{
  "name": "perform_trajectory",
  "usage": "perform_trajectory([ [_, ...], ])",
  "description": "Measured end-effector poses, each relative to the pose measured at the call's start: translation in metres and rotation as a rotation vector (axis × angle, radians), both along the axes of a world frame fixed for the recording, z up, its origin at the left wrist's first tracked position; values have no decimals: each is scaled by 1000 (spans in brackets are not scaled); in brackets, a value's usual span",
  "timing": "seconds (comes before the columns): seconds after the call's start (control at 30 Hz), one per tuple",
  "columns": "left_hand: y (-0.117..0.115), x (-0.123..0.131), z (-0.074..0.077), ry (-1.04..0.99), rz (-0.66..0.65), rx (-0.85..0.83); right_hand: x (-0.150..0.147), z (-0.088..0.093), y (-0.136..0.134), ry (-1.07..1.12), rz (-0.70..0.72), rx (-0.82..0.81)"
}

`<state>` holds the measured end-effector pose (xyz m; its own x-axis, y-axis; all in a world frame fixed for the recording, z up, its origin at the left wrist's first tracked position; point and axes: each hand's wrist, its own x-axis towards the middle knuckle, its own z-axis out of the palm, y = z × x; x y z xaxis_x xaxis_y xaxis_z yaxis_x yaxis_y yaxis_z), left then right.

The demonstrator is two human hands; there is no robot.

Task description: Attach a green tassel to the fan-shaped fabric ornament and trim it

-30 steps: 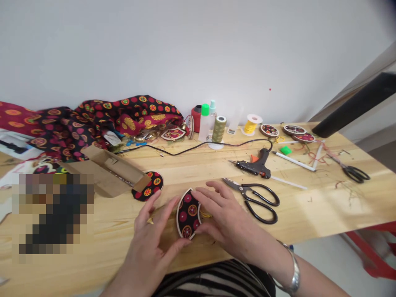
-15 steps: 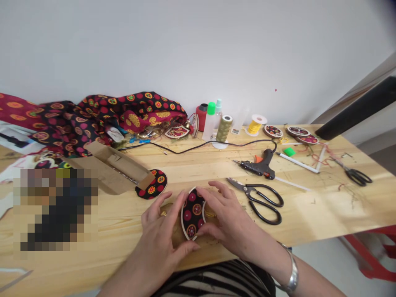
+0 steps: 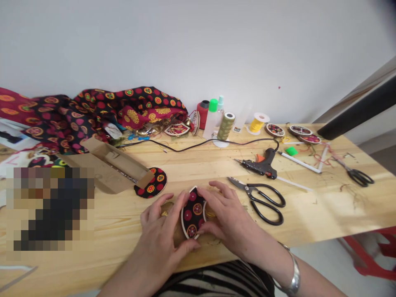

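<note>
Between my hands, near the table's front edge, stands a crescent-shaped piece covered in black patterned fabric (image 3: 193,212) with a pale rim. My left hand (image 3: 165,227) curves round its left side, index finger at the upper edge and thumb by the lower tip. From the other side, my right hand (image 3: 224,214) presses its fingertips on the upper right edge and its thumb near the lower end. Beneath the hands lies something brownish with gold-coloured bits, mostly hidden. Close to my right hand are black-handled scissors (image 3: 265,204). A round patterned fabric piece (image 3: 157,181) lies beyond my left hand.
An open cardboard box (image 3: 114,167) rests at the left, before heaped patterned cloth (image 3: 130,97). A glue gun (image 3: 262,165) with a cord lies at the right. Bottles and thread spools (image 3: 225,126) line the wall. Smaller scissors (image 3: 360,177) lie far right.
The view has shifted slightly. My left thumb sits a little closer to the crescent piece's lower tip; both hands otherwise keep their places around it.
</note>
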<state>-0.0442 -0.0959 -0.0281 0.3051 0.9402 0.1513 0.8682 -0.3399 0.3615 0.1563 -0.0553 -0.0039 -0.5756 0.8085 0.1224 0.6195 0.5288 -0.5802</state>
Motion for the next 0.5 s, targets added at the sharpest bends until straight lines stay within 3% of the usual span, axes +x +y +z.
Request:
perform_trajectory([
  [0.4,-1,-3,-12,-5,72,113,-6,-3,3,-71,-17,-2],
  [0.5,1,-6,-16,12,12,133,-6,-5,4,-75,-18,-11],
])
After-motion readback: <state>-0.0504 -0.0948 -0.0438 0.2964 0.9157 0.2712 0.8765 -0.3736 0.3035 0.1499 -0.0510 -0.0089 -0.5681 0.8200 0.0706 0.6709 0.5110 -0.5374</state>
